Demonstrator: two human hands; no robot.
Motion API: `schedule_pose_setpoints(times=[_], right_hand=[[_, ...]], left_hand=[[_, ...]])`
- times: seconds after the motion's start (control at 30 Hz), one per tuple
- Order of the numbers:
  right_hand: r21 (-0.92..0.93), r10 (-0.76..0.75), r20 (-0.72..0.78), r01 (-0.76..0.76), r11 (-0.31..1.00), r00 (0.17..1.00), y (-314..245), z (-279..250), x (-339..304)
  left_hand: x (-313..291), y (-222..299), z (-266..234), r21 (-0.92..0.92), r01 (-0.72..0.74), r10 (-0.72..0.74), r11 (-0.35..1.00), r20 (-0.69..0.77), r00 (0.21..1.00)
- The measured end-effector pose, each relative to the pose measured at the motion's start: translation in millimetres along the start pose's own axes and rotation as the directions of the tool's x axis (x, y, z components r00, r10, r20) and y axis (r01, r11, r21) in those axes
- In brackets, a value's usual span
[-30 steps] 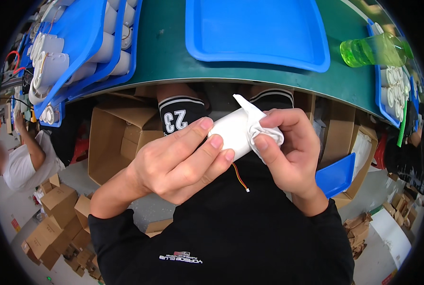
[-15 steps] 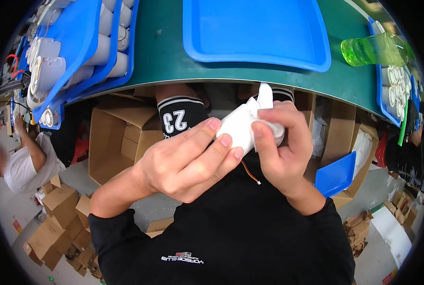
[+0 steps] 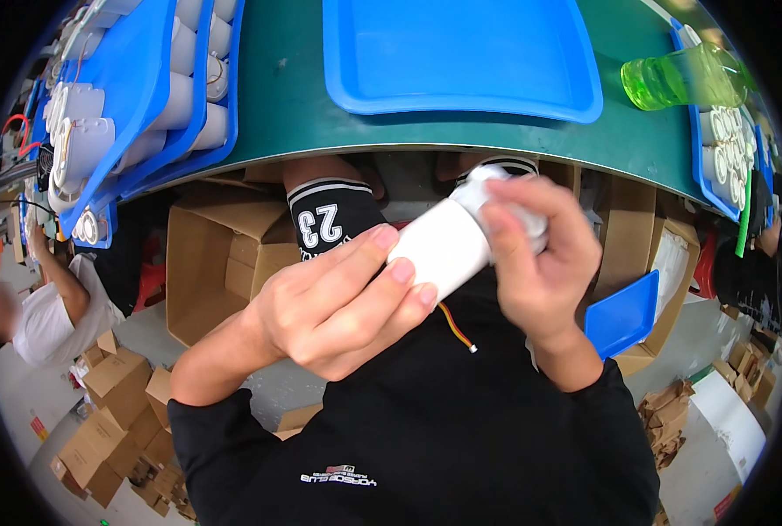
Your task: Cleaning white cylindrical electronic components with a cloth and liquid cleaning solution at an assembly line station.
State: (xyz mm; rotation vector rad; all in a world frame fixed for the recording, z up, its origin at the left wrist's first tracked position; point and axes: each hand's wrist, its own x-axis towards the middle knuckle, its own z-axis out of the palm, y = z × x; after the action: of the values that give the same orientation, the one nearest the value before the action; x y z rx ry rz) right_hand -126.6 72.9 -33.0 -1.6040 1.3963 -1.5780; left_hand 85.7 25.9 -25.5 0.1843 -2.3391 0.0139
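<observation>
My left hand (image 3: 343, 298) grips a smooth white cylinder (image 3: 439, 250) by its near-left side, fingers wrapped along it. It is tilted, its upper end pointing to the right. A thin red, yellow and dark wire lead (image 3: 457, 329) with a small white plug hangs below it. My right hand (image 3: 544, 259), slightly blurred, is closed on a crumpled white cloth or tissue (image 3: 487, 186) at the cylinder's upper right end. The cloth and fingers hide that end. Both hands are over my lap, in front of the table edge.
A blue tray (image 3: 461, 110) lies on the green table (image 3: 277, 114). Stacked blue trays (image 3: 159, 83) of white cylinders stand left; a green bottle (image 3: 680, 79) lies right. Cardboard boxes (image 3: 202, 302) and a small blue tray (image 3: 622, 316) are below. Another person (image 3: 53, 302) sits at far left.
My right hand has moved slightly right and down with the white cloth, whose upright flap is now folded down. More of the cylinder's side shows. My left hand keeps its hold.
</observation>
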Motion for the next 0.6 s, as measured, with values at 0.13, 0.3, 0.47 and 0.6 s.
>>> schedule_pose_setpoints(times=[0.13, 0.3, 0.47, 0.6], right_hand=[[0.113, 0.295, -0.170, -0.279, 0.954, 0.940, 5, -20, -1], [0.217, 0.120, -0.201, -0.075, 0.973, 0.972, -4, -16, -1], [0.033, -0.057, -0.127, 0.062, 0.998, 0.990, 3, -29, -5], [-0.038, -0.243, -0.036, 0.241, 0.970, 0.969, 5, -33, -3]], left_hand=[[-2, 1, -10, -0.016, 0.038, -0.038, 0.999, -0.011, 0.999], [-5, 4, -12, 0.017, 0.048, -0.048, 0.999, -0.004, 0.999], [-4, 5, -14, 0.045, 0.050, -0.049, 0.998, -0.008, 0.999], [-3, 4, -15, 0.062, 0.042, -0.042, 0.997, -0.010, 0.999]])
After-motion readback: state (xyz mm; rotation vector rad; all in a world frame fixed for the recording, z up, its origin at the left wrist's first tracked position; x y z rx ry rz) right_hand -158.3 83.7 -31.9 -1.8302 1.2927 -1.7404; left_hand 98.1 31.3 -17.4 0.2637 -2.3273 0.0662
